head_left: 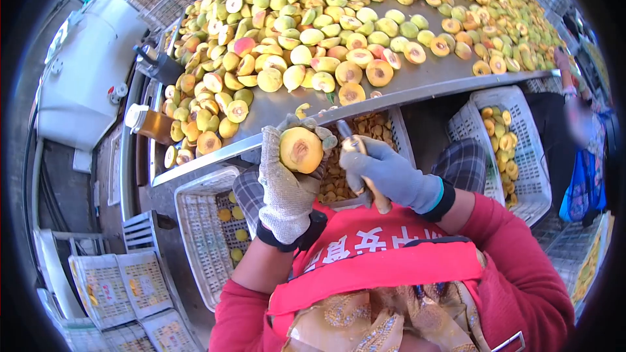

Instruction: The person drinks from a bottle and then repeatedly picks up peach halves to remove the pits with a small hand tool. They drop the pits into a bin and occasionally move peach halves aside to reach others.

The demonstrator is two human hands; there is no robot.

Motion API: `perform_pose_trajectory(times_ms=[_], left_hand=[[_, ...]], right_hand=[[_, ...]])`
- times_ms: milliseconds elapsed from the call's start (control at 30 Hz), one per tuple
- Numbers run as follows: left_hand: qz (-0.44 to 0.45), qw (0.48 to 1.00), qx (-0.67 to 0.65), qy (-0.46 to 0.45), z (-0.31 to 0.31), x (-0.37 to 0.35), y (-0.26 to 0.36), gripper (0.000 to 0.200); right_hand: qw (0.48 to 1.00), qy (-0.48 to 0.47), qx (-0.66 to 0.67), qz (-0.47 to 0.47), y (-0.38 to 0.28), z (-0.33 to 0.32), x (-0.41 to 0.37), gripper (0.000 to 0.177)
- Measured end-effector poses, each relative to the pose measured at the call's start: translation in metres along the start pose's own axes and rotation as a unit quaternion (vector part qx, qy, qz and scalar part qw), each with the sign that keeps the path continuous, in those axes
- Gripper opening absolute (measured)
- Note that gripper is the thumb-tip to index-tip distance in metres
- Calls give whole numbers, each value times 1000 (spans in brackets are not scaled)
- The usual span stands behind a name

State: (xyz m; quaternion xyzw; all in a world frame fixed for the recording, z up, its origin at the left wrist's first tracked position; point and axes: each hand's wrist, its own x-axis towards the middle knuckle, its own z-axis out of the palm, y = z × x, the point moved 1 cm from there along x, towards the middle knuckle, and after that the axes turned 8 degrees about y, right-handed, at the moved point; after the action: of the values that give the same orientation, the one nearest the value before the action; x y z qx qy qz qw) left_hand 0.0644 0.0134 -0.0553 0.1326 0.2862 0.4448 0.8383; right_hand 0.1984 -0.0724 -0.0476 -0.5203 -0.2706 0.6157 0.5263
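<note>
My left hand (287,186), in a pale knit glove, is closed around a peach half (301,150). Its cut face is turned up, with a brownish hollow in the middle. My right hand (394,173) wears a blue-grey glove and grips a hand tool with a wooden handle (378,199). The tool's dark metal end (344,129) points up and away from me, a little right of the peach half. Beyond both hands, many halved peaches (313,36) lie heaped on a metal table (277,111).
Below the table edge sits a crate of brownish scraps (336,186). White crates hold peaches at left (199,248) and right (535,156). A bottle of brown liquid (153,124) stands by the table's left side. Another person's hand (562,58) is at far right.
</note>
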Motion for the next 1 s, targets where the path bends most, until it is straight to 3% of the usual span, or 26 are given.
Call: perform_pose_trajectory(times_ms=[67, 233, 400, 500, 600, 700, 867, 933, 1000], left_hand=[[-25, 999, -6, -29, -5, 0, 1, 40], [-50, 998, 6, -27, -32, 12, -8, 46], [-92, 995, -40, 11, -43, 18, -13, 30], [-118, 992, -38, -12, -54, 28, -17, 29], [-163, 986, -14, 28, -66, 41, -25, 29], [-209, 976, 9, 64, -93, 60, -37, 28], [-176, 955, 123, 204, -160, 99, -59, 24], [-197, 952, 117, 205, -154, 97, -56, 24], [-204, 951, 132, 194, -149, 98, -55, 28]], right_hand=[[999, 43, 4, -14, 3, -7, 2, 17], [999, 29, 8, -26, 16, -28, 8, 16], [994, 91, 42, 36, 14, -53, 6, 17], [987, 144, 59, 46, 16, -68, 6, 17], [977, 157, 116, 82, 23, -78, 12, 15], [989, 97, 72, 88, 49, -89, 36, 20], [970, 54, -63, 229, 87, -93, 67, 24], [961, 47, -115, 245, 94, -94, 76, 24], [964, 76, -72, 243, 94, -97, 81, 23]])
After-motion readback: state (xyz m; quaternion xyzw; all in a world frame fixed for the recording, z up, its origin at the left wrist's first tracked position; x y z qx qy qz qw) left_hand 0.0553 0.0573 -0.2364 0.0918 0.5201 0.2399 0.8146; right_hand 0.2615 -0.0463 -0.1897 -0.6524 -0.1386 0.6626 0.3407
